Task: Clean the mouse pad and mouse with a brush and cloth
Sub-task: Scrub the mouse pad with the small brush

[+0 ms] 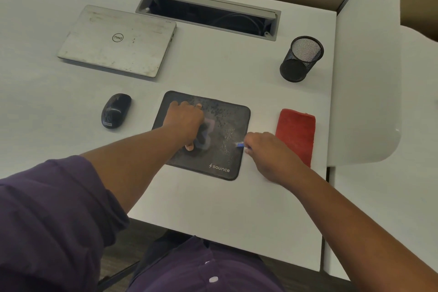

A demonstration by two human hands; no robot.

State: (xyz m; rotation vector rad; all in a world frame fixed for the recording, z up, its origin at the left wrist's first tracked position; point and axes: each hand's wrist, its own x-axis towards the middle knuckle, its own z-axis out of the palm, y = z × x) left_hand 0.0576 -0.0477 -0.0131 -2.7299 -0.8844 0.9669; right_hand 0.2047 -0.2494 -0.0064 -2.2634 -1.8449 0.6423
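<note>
A black mouse pad (227, 123) with a white logo lies in the middle of the desk, speckled with pale dust and crumbs. My left hand (186, 121) rests flat on its left half, pressing it down. My right hand (265, 149) sits at the pad's right edge, closed around a small blue brush (239, 144) whose tip touches the pad. A black mouse (115, 110) lies on the desk to the left of the pad. A folded red cloth (296, 134) lies to the right of it, partly behind my right wrist.
A closed silver laptop (117, 41) sits at the back left. An open cable tray (208, 13) is set into the desk behind it. A black mesh pen cup (301, 59) stands at the back right. A white partition (365, 78) borders the right side.
</note>
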